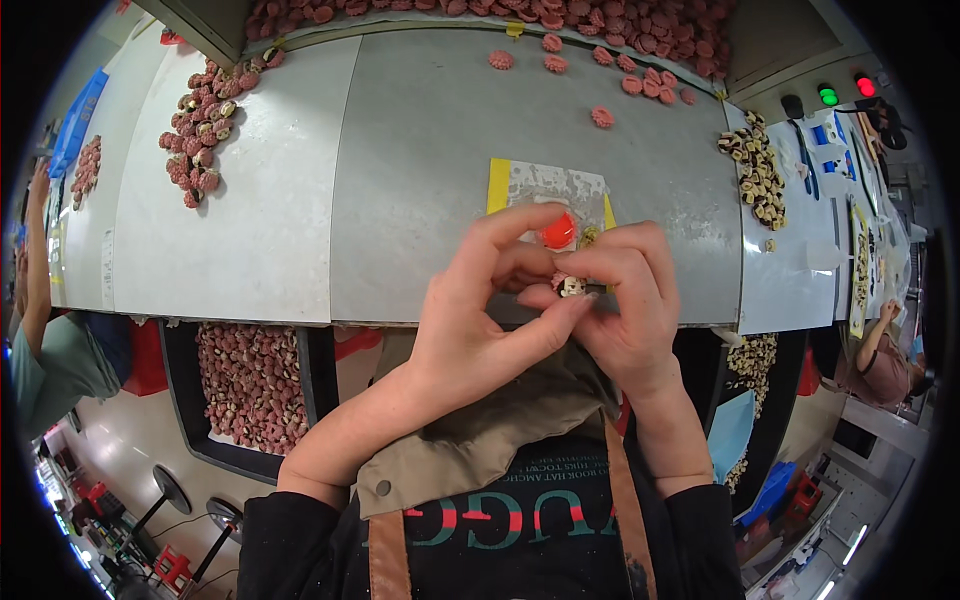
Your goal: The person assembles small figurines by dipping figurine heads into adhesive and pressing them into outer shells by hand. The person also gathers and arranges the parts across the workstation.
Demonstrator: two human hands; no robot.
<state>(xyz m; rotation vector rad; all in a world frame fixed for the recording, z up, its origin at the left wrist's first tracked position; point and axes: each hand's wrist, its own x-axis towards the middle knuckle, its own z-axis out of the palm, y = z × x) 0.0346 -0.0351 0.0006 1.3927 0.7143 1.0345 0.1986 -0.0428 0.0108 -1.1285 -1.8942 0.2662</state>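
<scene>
In front of my chest, over the near table edge, both hands meet at a small ridged pink piece with a cream and dark part showing. My left hand pinches it, its thumb reaching across below. From the other side my right hand has thumb and fingertips closed on the same piece. Fingers cover much of it, so how its parts fit cannot be seen. Just beyond my fingers is a round red, shiny object, on or over a whitish plate with yellow tape at its sides.
Loose pink ridged pieces lie at the far side before a large pink heap. Assembled-looking pieces cover the left table; cream-and-dark parts lie right. A black bin of pieces stands below left. Other people work at both sides.
</scene>
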